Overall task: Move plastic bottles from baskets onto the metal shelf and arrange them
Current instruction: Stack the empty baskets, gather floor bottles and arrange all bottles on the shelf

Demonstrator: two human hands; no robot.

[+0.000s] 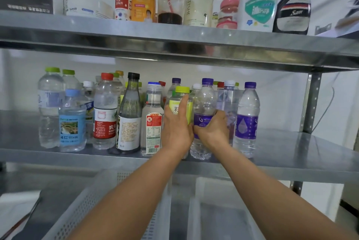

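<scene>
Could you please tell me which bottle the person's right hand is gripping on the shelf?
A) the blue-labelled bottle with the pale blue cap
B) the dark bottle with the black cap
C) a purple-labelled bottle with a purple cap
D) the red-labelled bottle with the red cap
C: the right hand has its fingers curled round the purple-labelled bottle standing beside the yellow-labelled bottle.
</scene>
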